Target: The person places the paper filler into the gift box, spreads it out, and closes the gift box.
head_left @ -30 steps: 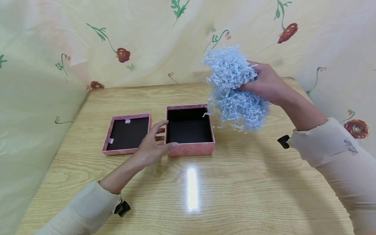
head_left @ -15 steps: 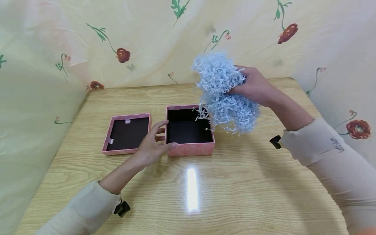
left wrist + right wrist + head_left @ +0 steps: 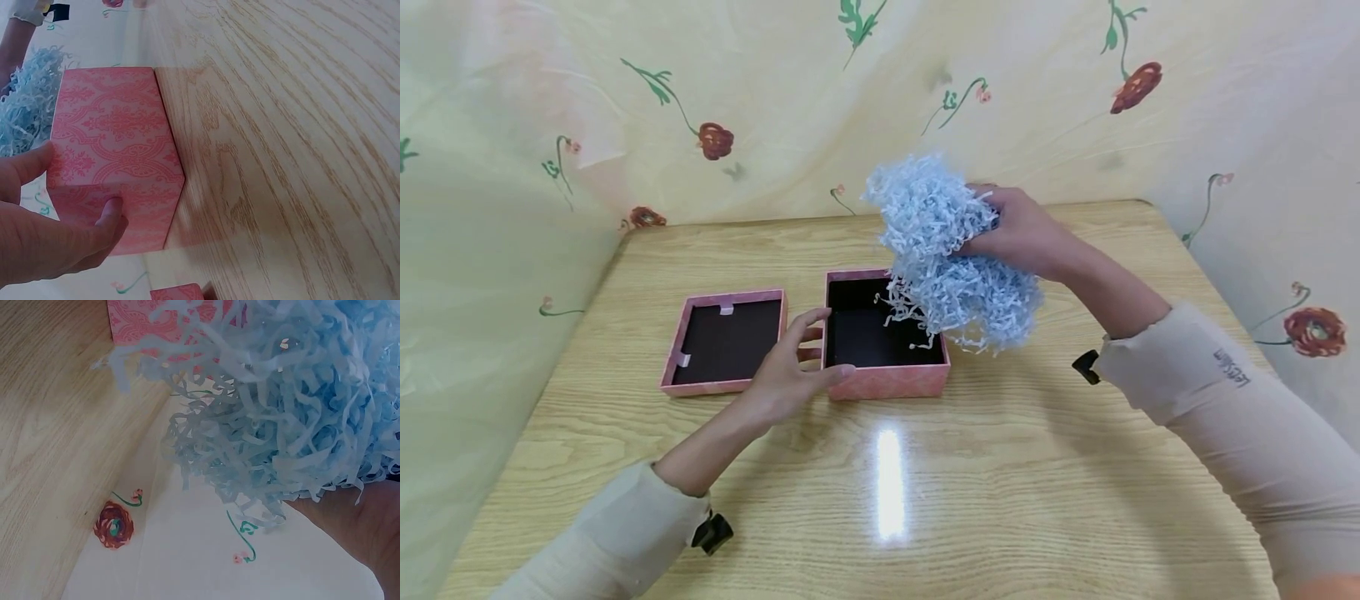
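A pink patterned box [image 3: 891, 383] with a black inside stands uncovered on the wooden table. My left hand [image 3: 784, 379] holds it at the near left corner, thumb at the front wall and fingers against the left side, as the left wrist view also shows with the box's outer walls [image 3: 112, 125]. Over the box's right part hangs a big bundle of light blue shredded paper [image 3: 936, 221], gripped from the right by my right hand [image 3: 1026, 233]. Loose strands dangle across the opening. In the right wrist view the paper [image 3: 312, 425] hides most of the fingers.
The box's pink lid [image 3: 722, 387] lies upturned to the left, its black inside facing up. Behind the wooden table [image 3: 1000, 483] and at both sides hangs a flowered cloth [image 3: 790, 100].
My right hand has carried the shredded paper left and slightly down, from beside the box to over its right part. The left hand and the box have stayed in place.
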